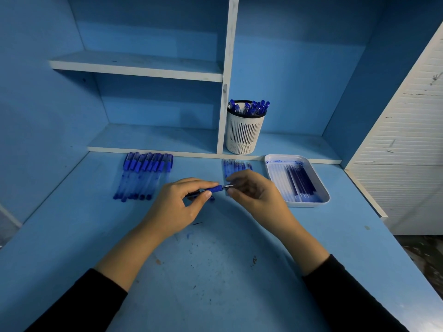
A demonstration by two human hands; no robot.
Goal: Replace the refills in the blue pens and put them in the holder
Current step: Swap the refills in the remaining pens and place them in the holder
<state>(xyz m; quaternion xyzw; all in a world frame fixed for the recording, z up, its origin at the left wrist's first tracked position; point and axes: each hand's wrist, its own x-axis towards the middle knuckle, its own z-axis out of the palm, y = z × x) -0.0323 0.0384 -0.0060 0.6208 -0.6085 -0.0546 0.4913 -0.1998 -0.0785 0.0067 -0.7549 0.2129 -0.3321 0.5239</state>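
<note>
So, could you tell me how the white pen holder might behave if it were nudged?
The pen holder is tall, narrow and slotted, so probably light. The pens bunched at its rim may make it top-heavy, so it could tip rather than slide.

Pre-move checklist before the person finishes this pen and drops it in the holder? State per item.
1. Pen gripped by left hand: ok, fingers wrap the barrel.
2. Right hand at the tip end: ok, fingertips pinch at the metal tip.
3. Tip screwed fully on: cannot tell, the joint is too small to read.
4. Cap for this pen: cannot tell, a small blue piece lies on the desk under the left hand.
5. Holder upright with room: ok, it stands on the low shelf, pens inside, space at its left.
6. Path to the holder: ok, only the loose row of parts lies between, flat on the desk.
</note>
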